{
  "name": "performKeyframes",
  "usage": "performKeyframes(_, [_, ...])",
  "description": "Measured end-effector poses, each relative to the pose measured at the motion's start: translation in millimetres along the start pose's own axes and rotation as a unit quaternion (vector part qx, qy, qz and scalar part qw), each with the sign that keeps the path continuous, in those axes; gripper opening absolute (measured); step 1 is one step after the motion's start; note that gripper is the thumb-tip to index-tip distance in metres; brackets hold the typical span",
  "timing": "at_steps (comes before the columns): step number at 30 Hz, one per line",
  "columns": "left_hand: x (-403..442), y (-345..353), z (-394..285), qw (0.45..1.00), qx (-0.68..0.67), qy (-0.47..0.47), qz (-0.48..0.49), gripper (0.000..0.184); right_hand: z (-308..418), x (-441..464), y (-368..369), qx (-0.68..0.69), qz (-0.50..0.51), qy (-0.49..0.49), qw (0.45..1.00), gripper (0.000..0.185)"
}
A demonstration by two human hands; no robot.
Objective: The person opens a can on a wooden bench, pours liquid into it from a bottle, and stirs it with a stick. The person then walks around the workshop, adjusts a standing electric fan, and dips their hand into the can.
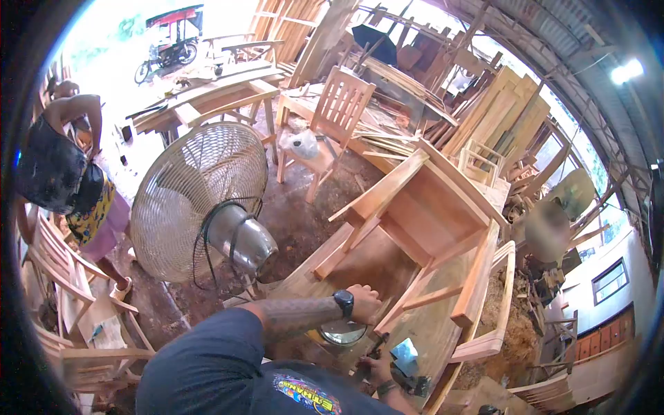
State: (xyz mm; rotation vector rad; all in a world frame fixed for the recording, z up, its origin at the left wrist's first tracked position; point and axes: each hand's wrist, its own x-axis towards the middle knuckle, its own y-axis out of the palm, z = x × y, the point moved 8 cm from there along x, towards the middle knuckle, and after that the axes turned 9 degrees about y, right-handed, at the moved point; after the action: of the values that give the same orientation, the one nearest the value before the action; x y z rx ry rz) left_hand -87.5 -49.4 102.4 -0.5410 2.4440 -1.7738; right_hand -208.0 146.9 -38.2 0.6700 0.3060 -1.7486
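Observation:
My left hand [363, 304], with a black watch on the wrist, reaches over the workbench beside an unfinished wooden chair [432, 211]. Its fingers are curled; what they hold, if anything, is hidden. The chair lies tipped over, its legs and rails pointing toward me. Lower in the head view, my right hand [379, 368] is closed around a dark tool [363, 370] whose kind I cannot make out. It is close to the chair's near leg. Between my hands a round shiny metal object [344, 332] shows partly under my left forearm. A bluish reflective piece [404, 353] lies right of my right hand.
A large caged fan [200, 200] stands left of the bench. Behind it, a slatted chair [339, 104] carries a plastic bag [303, 144]. Another person [66, 166] stands at far left near wooden chair frames [76, 297]. Planks [498, 114] lean at the back.

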Motion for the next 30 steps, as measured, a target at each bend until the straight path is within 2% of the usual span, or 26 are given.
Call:
performKeyframes(2, [2, -10, 1, 0.996, -0.040, -0.020, 0.075, 0.046, -58, 35, -10, 0.032, 0.091, -0.031, 0.995, 0.035])
performKeyframes(4, [15, 17, 11, 0.995, -0.030, 0.022, 0.092, 0.046, -30, -3, 43, -0.009, 0.105, -0.015, 0.994, 0.033])
performKeyframes(5, [22, 27, 14, 0.994, -0.025, 0.045, 0.101, 0.046, -6, -22, 75, -0.057, 0.111, -0.002, 0.992, 0.033])
performKeyframes(6, [20, 15, 10, 0.987, -0.029, 0.016, 0.156, 0.043, 11, -37, 104, -0.136, 0.123, -0.002, 0.983, 0.034])
performKeyframes(7, [21, 13, 10, 0.983, -0.013, 0.029, 0.179, 0.043, 27, -50, 130, -0.227, 0.130, -0.016, 0.965, 0.036])
performKeyframes(9, [21, 11, 5, 0.975, 0.001, 0.050, 0.215, 0.043, 32, -55, 166, -0.449, 0.145, -0.117, 0.874, 0.043])
performKeyframes(10, [20, 7, 2, 0.972, -0.002, 0.056, 0.228, 0.044, 41, -59, 188, -0.443, 0.118, -0.119, 0.881, 0.046])
performKeyframes(13, [15, 2, 7, 0.979, -0.093, -0.028, 0.179, 0.046, 26, -46, 201, -0.414, 0.040, -0.128, 0.900, 0.054])
performKeyframes(14, [8, -16, -2, 0.991, -0.047, 0.011, 0.123, 0.049, 16, -37, 198, -0.403, 0.015, -0.133, 0.905, 0.056])
performKeyframes(17, [10, 0, 2, 0.986, -0.115, 0.011, 0.123, 0.050, 3, -28, 198, -0.437, -0.040, -0.128, 0.889, 0.056])
performKeyframes(20, [6, -25, -4, 0.987, -0.152, 0.043, 0.019, 0.053, 15, -35, 206, -0.418, -0.065, -0.104, 0.900, 0.057])
performKeyframes(23, [-5, -63, -17, 0.985, -0.123, 0.100, -0.061, 0.056, -2, -19, 188, -0.351, -0.052, -0.174, 0.919, 0.058])
performKeyframes(24, [-9, -67, -17, 0.984, -0.141, 0.096, -0.055, 0.057, 31, -43, 206, -0.366, -0.054, -0.060, 0.927, 0.056])
performKeyframes(27, [-18, -82, -16, 0.976, -0.199, 0.078, -0.046, 0.060, 54, -56, 208, -0.428, -0.094, -0.169, 0.883, 0.056])
performKeyframes(28, [-23, -95, -16, 0.974, -0.194, 0.077, -0.089, 0.059, 67, -64, 213, -0.433, -0.117, -0.263, 0.854, 0.058])
performKeyframes(29, [-31, -108, -17, 0.970, -0.190, 0.080, -0.130, 0.059, 62, -58, 204, -0.433, -0.113, -0.187, 0.874, 0.059])
performKeyframes(30, [-48, -134, -21, 0.955, -0.175, 0.110, -0.212, 0.057, 67, -59, 200, -0.428, -0.112, -0.106, 0.891, 0.059])
